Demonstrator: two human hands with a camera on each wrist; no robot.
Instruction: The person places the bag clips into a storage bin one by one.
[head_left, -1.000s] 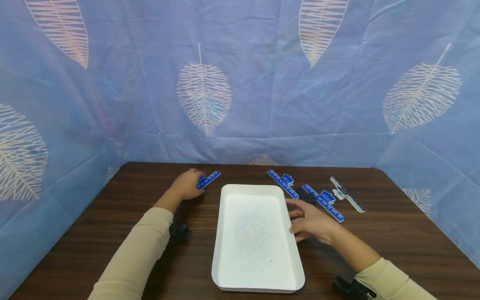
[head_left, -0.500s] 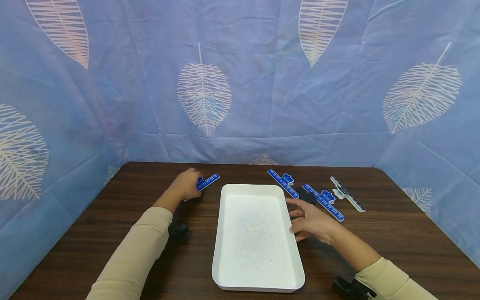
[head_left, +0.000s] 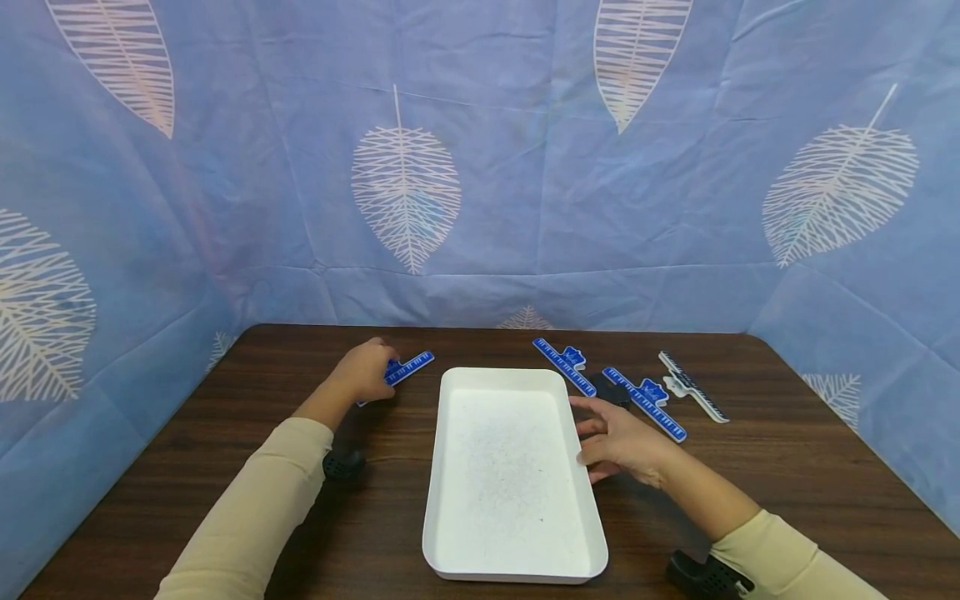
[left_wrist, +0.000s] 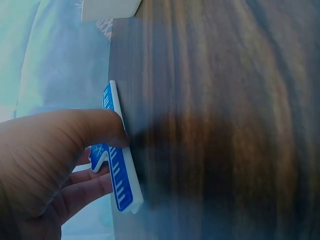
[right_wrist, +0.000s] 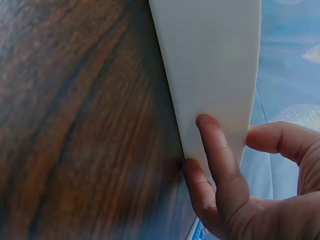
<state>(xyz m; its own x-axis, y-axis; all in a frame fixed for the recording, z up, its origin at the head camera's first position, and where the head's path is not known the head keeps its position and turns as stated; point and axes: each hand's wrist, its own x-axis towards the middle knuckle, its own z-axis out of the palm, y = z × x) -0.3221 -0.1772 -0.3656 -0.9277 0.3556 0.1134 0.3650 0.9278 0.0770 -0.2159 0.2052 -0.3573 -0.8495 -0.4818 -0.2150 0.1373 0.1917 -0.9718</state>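
My left hand (head_left: 362,372) pinches a blue ruler clip (head_left: 409,367) with white markings, left of the tray's far end. In the left wrist view its thumb lies across the clip's (left_wrist: 121,190) long bar, and the other fingers show behind the handle. The white rectangular tray (head_left: 442,467) stands in front of me with nothing in it. Along the tray's right side, my right hand (head_left: 618,442) touches the rim and outer wall. Seen from the right wrist, two fingertips rest against that wall (right_wrist: 210,65) and the thumb (right_wrist: 272,137) meets the rim.
Right of the tray lie two more blue ruler clips, one farther back (head_left: 558,363) and one nearer (head_left: 647,403), with a dark object (head_left: 611,390) between them. A white and black clip (head_left: 693,387) lies farther right. Blue leaf-print cloth (head_left: 495,200) hangs behind the wooden table (head_left: 780,467).
My left hand has shifted slightly left with the blue ruler clip, whose visible end has moved left and a little nearer. The right hand and tray keep their places.
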